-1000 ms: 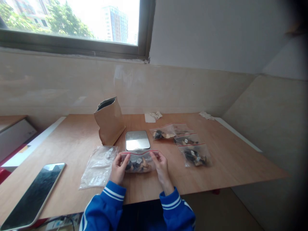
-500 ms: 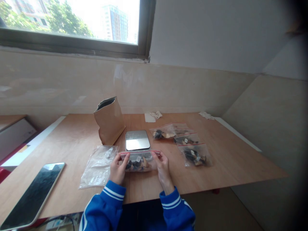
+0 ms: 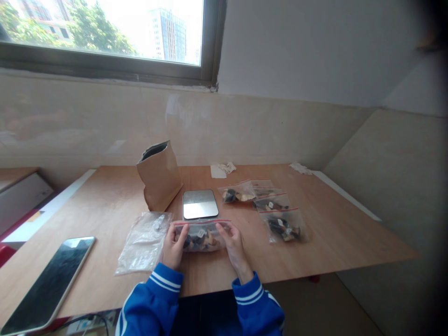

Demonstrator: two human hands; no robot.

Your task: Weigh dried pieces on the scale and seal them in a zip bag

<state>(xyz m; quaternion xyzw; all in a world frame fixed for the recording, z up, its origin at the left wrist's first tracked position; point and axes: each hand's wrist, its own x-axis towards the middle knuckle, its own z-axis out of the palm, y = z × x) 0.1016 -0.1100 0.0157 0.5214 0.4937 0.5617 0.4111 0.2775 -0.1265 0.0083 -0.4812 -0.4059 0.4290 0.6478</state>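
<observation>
Both my hands hold one clear zip bag (image 3: 203, 235) with a red seal strip, filled with dark and tan pieces, upright on the wooden table (image 3: 332, 233). My left hand (image 3: 172, 247) pinches the bag's top left corner. My right hand (image 3: 234, 245) pinches the seal strip right of its middle. A flat silver scale (image 3: 199, 204) lies just behind the bag. A brown paper bag (image 3: 160, 176), open at the top, stands behind the scale to the left.
A pile of empty clear bags (image 3: 144, 241) lies left of my hands. Three filled zip bags (image 3: 271, 210) lie to the right. A tablet (image 3: 49, 281) rests at the table's left front. Crumpled paper scraps (image 3: 222, 169) sit near the back wall.
My right hand's fingers slid leftward along the red seal strip toward the bag's middle. My left hand stayed at the left corner, and the bag barely moved.
</observation>
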